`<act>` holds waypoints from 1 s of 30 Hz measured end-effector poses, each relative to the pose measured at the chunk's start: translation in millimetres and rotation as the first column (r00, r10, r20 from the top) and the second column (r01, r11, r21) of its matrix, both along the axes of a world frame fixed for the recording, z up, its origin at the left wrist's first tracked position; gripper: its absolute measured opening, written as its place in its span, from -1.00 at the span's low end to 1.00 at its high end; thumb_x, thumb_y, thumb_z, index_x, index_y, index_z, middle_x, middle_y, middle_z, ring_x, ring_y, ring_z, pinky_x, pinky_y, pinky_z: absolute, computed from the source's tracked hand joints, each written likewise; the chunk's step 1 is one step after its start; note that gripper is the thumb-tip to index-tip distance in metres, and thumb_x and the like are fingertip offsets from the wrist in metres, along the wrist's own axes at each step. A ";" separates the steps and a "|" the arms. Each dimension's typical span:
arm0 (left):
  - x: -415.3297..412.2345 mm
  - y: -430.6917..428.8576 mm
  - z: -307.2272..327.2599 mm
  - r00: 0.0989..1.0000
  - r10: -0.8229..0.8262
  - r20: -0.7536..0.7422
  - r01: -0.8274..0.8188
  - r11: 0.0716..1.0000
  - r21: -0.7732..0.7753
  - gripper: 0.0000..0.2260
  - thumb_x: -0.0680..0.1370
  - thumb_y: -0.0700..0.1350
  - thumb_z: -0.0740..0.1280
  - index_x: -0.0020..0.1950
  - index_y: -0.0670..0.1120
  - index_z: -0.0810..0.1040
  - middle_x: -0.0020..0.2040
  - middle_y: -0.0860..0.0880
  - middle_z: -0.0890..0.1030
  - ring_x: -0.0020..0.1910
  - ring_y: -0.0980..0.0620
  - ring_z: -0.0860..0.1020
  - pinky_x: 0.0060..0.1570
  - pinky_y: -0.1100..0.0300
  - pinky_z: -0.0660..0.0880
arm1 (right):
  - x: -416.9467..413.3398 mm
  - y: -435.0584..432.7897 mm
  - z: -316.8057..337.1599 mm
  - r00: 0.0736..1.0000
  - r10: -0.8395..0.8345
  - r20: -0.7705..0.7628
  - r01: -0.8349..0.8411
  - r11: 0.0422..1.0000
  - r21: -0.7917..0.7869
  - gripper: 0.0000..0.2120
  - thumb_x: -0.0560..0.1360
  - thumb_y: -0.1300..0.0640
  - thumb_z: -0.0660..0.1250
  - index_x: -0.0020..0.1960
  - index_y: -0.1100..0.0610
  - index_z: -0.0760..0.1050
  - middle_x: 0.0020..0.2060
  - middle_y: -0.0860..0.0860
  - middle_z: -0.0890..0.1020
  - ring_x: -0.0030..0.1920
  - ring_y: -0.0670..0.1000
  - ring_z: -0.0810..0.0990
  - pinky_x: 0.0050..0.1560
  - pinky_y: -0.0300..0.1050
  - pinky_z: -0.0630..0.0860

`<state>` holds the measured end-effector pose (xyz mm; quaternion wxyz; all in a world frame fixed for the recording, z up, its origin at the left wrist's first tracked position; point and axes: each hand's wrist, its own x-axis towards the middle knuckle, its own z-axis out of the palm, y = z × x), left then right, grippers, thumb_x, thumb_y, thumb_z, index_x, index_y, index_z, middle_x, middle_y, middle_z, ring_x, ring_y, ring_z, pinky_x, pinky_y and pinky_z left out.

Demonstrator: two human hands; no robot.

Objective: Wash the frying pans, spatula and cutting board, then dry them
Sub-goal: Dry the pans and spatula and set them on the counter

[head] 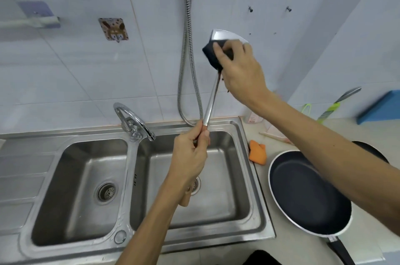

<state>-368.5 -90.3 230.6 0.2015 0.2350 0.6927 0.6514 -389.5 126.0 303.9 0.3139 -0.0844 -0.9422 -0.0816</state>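
Pale blue wall tiles back a stainless-steel double sink (65, 135) with two basins, one curved chrome tap (134, 122) between them and one ribbed metal hose (188, 48) hanging at 12 o'clock.

One steel spatula with a wooden handle (211, 102) stands nearly upright over the right basin, blade uppermost. The left hand (192, 156) grips its handle, fingers curled round it. The right hand (240, 70), at 1 o'clock, pinches one dark scouring sponge (213, 55) against the blade.

On the light worktop at 4 o'clock lies one dark non-stick frying pan with a pale rim (303, 195). A second dark rounded rim (372, 150) shows behind the right forearm, mostly hidden. One orange cloth (257, 154) lies just beside the sink's right edge. One blue rectangular board (383, 106) sits at 3 o'clock.
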 end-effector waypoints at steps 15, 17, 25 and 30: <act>-10.6 -5.9 8.4 0.987 -0.046 -0.156 0.041 0.999 -0.032 -0.84 0.68 -0.22 0.23 0.14 -0.22 0.59 -0.35 0.02 0.38 -0.49 0.18 0.26 -0.49 0.38 0.25 | 15.1 -6.6 -2.9 0.990 0.034 -0.135 -0.047 0.995 -0.089 -0.53 0.53 0.28 0.14 0.42 0.16 0.49 0.18 0.19 0.54 0.06 0.26 0.45 -0.10 0.07 0.53; -12.7 -4.8 9.1 0.981 -0.062 -0.183 0.057 0.998 -0.037 -0.83 0.68 -0.21 0.23 0.16 -0.19 0.59 -0.35 -0.02 0.38 -0.47 0.13 0.26 -0.50 0.32 0.26 | 5.9 2.7 12.9 0.975 -0.049 -0.218 0.019 0.991 -0.135 -0.53 0.53 0.29 0.15 0.41 0.14 0.49 0.20 0.19 0.53 0.04 0.25 0.44 -0.13 0.03 0.48; -3.4 -6.2 -0.1 0.973 -0.046 -0.226 0.036 0.998 -0.051 -0.80 0.67 -0.23 0.24 0.22 -0.22 0.60 -0.38 0.02 0.38 -0.48 0.15 0.26 -0.47 0.30 0.27 | -3.7 3.9 24.5 0.974 -0.123 -0.188 0.106 0.990 -0.097 -0.53 0.54 0.28 0.13 0.42 0.15 0.48 0.21 0.19 0.54 0.00 0.25 0.47 -0.18 0.01 0.44; -3.4 -10.0 -0.1 0.971 -0.057 -0.233 0.043 0.997 -0.065 -0.85 0.67 -0.21 0.24 0.11 -0.18 0.60 -0.37 0.03 0.39 -0.47 0.11 0.27 -0.45 0.25 0.27 | 10.1 -14.6 -4.7 0.988 -0.065 -0.139 0.049 0.993 -0.111 -0.48 0.49 0.31 0.14 0.45 0.21 0.43 0.21 0.21 0.52 0.07 0.27 0.45 -0.12 0.03 0.51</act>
